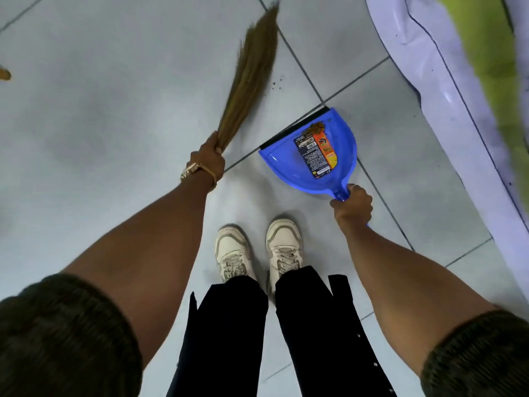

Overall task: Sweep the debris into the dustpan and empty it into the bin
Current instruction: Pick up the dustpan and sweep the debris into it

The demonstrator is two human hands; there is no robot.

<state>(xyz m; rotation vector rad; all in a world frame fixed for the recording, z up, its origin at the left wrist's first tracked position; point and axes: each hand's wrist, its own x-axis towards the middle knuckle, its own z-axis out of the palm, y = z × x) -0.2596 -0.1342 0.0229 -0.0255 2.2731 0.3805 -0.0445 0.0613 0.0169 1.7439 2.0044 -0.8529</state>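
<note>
A blue dustpan (283, 164) with a black lip rests on the grey tiled floor in front of my feet. Inside it lie an orange and black snack wrapper (316, 151) and a small heap of brown crumbs (316, 128). My right hand (352, 203) grips the dustpan's handle. My left hand (208, 159) holds the base of a brown straw broom (252, 73), whose bristles fan away up the floor, blurred. A few dark specks of debris (279, 83) lie on the tile between the bristle tips and the pan's lip.
A pale lilac plastic object (446, 90) with a yellow-green surface behind it fills the right edge. A small brown scrap (4, 74) lies at the far left. My white sneakers (259, 250) stand just behind the dustpan.
</note>
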